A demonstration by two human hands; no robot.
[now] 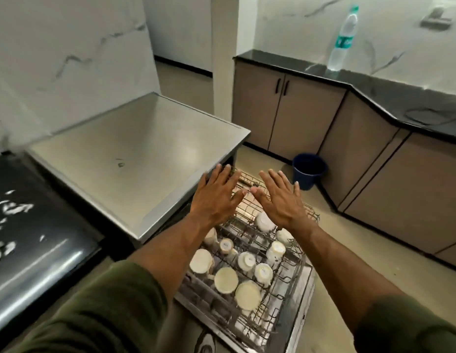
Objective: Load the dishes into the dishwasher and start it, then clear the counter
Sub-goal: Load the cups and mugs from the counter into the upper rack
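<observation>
The dishwasher stands open below me, its steel top (135, 159) bare. A wire rack (280, 284) is pulled out over the lowered door (304, 299) and holds several white cups (247, 261) and bowls (225, 280), mouths down. My left hand (216, 194) hovers flat with fingers spread above the rack's far left part, by the corner of the steel top. My right hand (280, 197) hovers the same way just to its right. Both hold nothing.
A dark counter (30, 245) with white specks lies at the left. Beige cabinets (285, 110) under a black counter (390, 98) run along the right, with a plastic water bottle (342, 39) on it. A blue bucket (308, 170) stands on the floor past the rack.
</observation>
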